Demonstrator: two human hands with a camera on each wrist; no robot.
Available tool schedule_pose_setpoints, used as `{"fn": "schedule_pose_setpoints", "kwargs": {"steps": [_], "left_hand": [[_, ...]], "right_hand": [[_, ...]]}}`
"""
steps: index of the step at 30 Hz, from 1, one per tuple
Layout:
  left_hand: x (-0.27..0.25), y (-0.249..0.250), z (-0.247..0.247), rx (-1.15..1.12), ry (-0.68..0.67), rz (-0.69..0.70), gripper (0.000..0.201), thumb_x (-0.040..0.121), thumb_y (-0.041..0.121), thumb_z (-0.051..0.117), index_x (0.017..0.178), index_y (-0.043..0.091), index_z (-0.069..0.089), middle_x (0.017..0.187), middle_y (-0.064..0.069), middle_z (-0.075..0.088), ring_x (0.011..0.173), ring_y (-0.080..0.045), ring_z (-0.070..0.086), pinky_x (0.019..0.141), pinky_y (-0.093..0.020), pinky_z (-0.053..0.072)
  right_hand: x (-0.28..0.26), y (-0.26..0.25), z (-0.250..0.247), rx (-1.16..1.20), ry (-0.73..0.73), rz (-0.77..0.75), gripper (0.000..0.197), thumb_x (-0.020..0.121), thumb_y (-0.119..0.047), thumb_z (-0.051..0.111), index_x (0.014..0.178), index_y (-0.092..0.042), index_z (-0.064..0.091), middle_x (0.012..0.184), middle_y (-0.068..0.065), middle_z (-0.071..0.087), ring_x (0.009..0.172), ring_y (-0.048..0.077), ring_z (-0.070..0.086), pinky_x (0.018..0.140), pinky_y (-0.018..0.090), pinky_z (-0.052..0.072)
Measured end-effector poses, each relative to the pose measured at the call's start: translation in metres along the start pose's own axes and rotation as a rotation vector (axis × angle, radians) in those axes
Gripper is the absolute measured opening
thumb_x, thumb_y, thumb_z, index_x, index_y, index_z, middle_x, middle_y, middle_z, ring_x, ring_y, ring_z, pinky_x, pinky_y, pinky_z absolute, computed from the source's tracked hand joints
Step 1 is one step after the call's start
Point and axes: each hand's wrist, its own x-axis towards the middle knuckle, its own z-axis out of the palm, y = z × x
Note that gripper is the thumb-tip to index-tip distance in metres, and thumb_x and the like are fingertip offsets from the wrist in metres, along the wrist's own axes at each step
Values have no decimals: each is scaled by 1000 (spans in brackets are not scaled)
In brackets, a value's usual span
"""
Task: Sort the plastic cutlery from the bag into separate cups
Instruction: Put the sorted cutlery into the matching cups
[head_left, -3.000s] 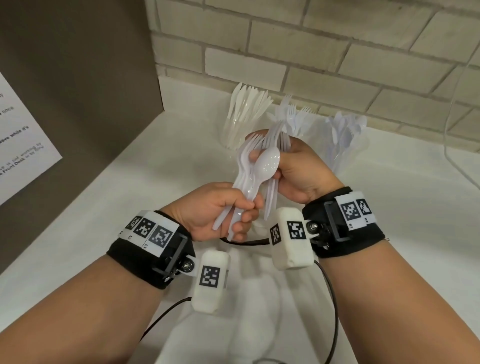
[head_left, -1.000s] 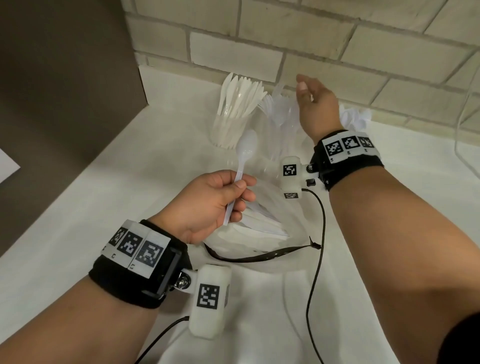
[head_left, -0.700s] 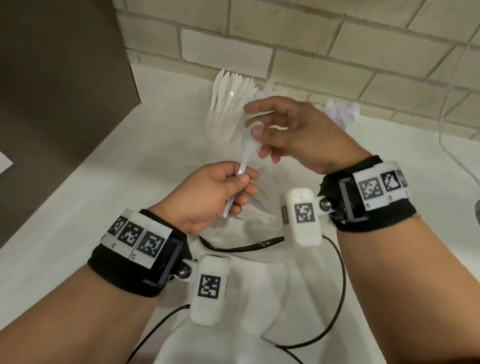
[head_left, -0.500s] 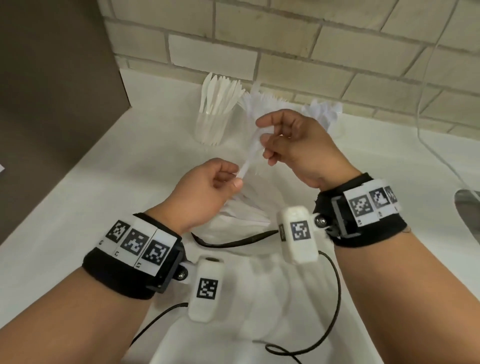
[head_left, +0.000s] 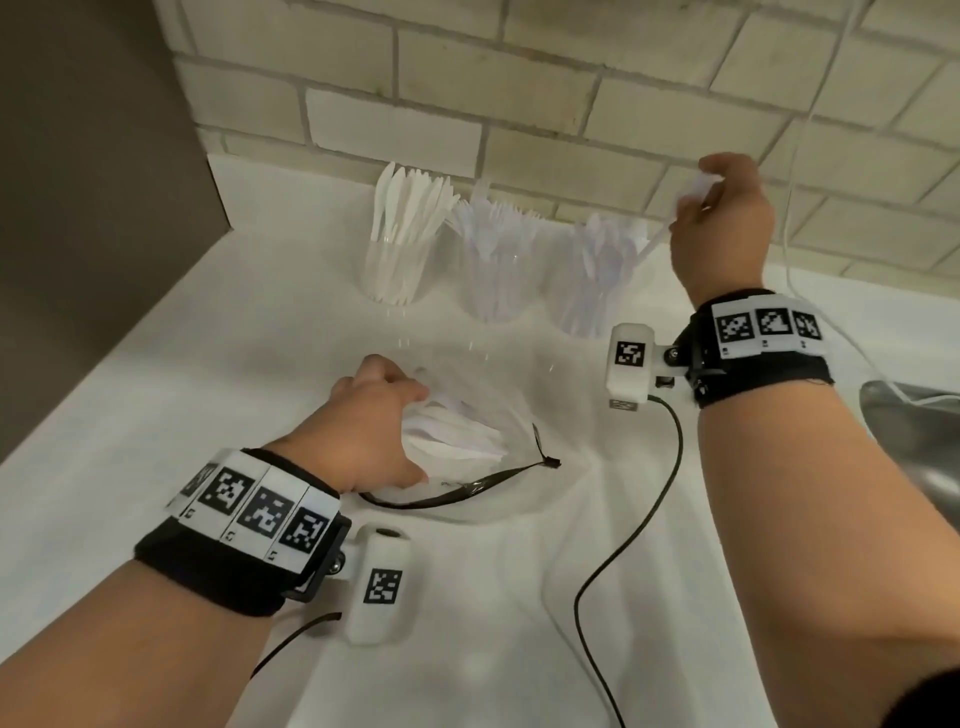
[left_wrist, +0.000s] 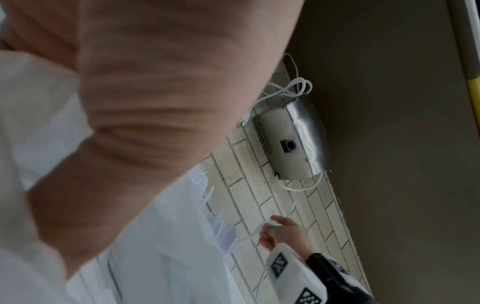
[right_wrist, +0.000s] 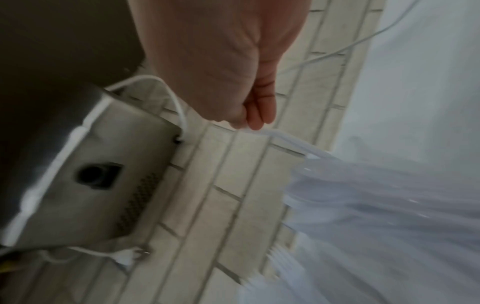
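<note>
Three clear cups stand by the brick wall: the knife cup (head_left: 397, 260), the fork cup (head_left: 493, 265) and the spoon cup (head_left: 597, 280). My right hand (head_left: 698, 189) pinches a white spoon (head_left: 655, 238) by its bowl above the spoon cup (right_wrist: 376, 195), handle slanting down towards it. The left wrist view shows the same hand (left_wrist: 280, 232) and spoon (left_wrist: 249, 236). My left hand (head_left: 374, 415) reaches into the clear bag (head_left: 467, 488), fingers curled down onto the loose white cutlery (head_left: 457, 436); its fingertips are hidden.
A brown panel (head_left: 93, 208) bounds the white counter (head_left: 208, 389) on the left. A metal appliance (head_left: 914, 415) sits at the right edge, with a white cable (head_left: 789, 218) hanging along the wall. A black wrist-camera cable (head_left: 639, 519) trails across the counter.
The spoon passed from my left hand to my right, which carried it right and back over the spoon cup. My left hand dropped into the bag.
</note>
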Motion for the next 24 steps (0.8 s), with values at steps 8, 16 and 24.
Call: {"fn": "schedule_pose_setpoints", "kwargs": {"steps": [8,16,24], "left_hand": [[-1,-2,1,-51,52,-8,94,58,33,87,140,27,41,115,10,15,104,-10,45,95,-18,39],[-6,1,6,-119,159,20,72,62,24,84,123,44,53,142,15,-8,105,-15,51,89,-17,42],[-5,5,10,-97,112,-54,101,66,16,80,148,22,23,154,-4,7,127,-23,44,85,-18,37]], "right_hand": [[-24,12,17,-151,-262,189,38,94,-12,47,132,-13,55,133,7,59,121,24,57,103,20,37],[-126,-88,13,-22,-696,-133,22,82,-8,60,98,-18,72,86,-9,64,81,8,61,72,11,42],[-174,-73,46,-567,-1247,-261,110,63,-44,84,146,-6,23,147,11,35,134,28,34,112,32,31]]}}
